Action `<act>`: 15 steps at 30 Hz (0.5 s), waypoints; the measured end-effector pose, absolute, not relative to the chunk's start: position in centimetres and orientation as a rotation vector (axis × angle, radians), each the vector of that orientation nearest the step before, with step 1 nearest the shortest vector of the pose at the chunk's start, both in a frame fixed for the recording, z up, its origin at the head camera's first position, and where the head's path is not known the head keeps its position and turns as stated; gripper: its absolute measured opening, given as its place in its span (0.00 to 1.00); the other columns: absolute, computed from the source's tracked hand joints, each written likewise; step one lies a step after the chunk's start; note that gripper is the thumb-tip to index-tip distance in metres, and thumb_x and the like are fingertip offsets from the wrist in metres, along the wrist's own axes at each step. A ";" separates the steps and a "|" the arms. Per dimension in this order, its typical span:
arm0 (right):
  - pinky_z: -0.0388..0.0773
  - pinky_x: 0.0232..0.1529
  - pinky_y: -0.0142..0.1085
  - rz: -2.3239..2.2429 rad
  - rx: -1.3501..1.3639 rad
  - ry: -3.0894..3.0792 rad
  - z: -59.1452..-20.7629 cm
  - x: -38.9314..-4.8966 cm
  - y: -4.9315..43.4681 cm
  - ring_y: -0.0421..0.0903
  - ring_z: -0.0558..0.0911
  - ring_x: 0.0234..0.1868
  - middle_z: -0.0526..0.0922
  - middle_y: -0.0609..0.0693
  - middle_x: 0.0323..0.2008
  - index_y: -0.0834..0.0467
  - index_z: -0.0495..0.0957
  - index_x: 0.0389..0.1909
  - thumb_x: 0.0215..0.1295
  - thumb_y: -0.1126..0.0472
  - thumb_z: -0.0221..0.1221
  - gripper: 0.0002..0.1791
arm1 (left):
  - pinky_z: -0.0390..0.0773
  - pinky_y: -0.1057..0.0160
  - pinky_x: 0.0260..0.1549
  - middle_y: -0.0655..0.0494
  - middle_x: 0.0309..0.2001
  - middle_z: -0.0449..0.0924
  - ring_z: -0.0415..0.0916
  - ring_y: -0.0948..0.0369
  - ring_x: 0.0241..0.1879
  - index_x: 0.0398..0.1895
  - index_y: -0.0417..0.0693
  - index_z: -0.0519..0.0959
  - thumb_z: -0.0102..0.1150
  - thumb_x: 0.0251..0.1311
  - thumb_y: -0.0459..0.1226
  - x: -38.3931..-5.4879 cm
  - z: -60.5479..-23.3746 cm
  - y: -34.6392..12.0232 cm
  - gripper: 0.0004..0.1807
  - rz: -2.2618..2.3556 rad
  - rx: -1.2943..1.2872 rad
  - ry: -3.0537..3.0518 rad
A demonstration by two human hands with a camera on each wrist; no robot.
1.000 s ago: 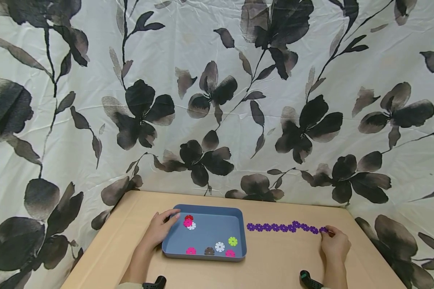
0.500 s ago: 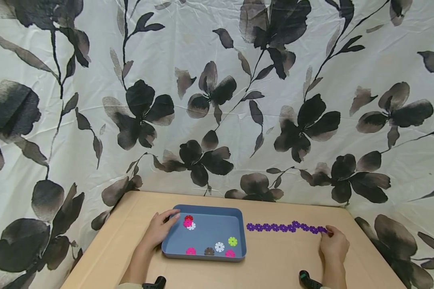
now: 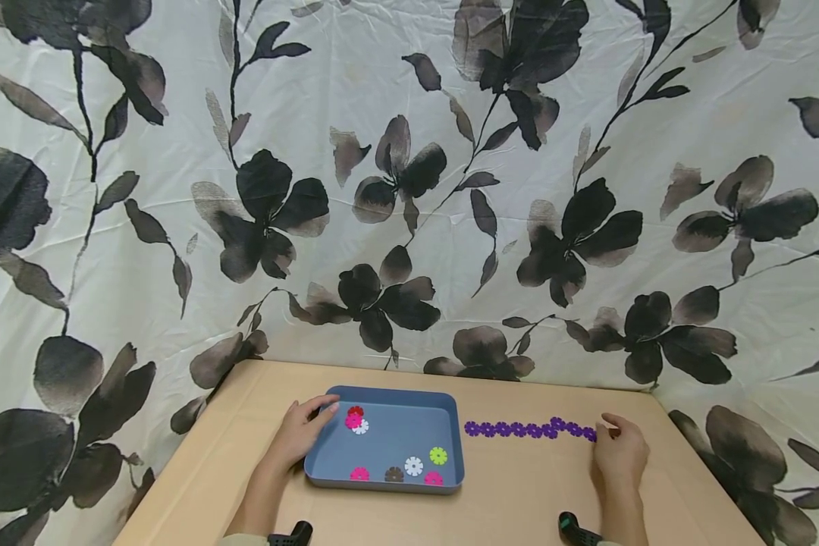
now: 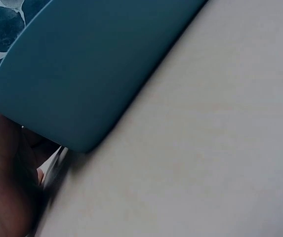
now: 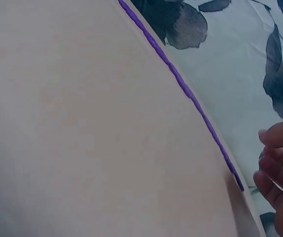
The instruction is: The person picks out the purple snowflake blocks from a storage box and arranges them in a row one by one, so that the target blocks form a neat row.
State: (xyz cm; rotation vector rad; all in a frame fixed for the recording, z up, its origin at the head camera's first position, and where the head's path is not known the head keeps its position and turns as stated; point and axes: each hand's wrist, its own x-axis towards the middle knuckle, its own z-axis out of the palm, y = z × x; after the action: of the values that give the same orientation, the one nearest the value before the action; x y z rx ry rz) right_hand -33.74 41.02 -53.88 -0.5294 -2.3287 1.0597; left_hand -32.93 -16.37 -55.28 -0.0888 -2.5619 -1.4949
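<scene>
A blue-grey tray (image 3: 385, 394) lies on the table, and my left hand (image 3: 299, 435) grips its left rim. In the left wrist view the hand (image 4: 3, 168) is at the tray's corner, with the tray's outer wall (image 4: 82, 74) filling the upper left. A chain of purple flower-shaped snap discs (image 3: 517, 429) stretches across the table right of the tray. My right hand (image 3: 619, 453) is at the chain's right end and covers its tip in the head view. The right wrist view shows its loosely bent fingers (image 5: 274, 180) just apart from the purple chain (image 5: 185, 90), holding nothing.
Loose discs lie in the tray: a pink one (image 3: 359, 474), a brown one (image 3: 393, 475), a white one (image 3: 413, 465), a green one (image 3: 438, 456) and several others. A flowered cloth (image 3: 409, 227) hangs behind the table (image 3: 512, 500).
My right hand has let go of the chain's right end and moved slightly left, now covering the last disc. The left hand and tray have stayed in place.
</scene>
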 end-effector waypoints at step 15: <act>0.77 0.44 0.41 1.052 -0.231 -2.329 -51.9 -34.7 35.5 0.58 0.78 0.56 0.79 0.60 0.60 0.63 0.83 0.56 0.76 0.61 0.59 0.15 | 0.31 0.39 0.83 0.44 0.69 0.78 0.64 0.41 0.76 0.66 0.52 0.81 0.58 0.73 0.56 -33.0 -55.3 -16.5 0.27 -1.522 -0.092 -2.554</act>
State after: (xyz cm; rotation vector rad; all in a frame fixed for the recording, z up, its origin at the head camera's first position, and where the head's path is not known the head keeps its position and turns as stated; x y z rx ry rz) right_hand -34.68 35.51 -51.87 -0.2311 -2.3293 1.0518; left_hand -32.96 -16.45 -55.27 -0.0924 -2.5538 -1.5222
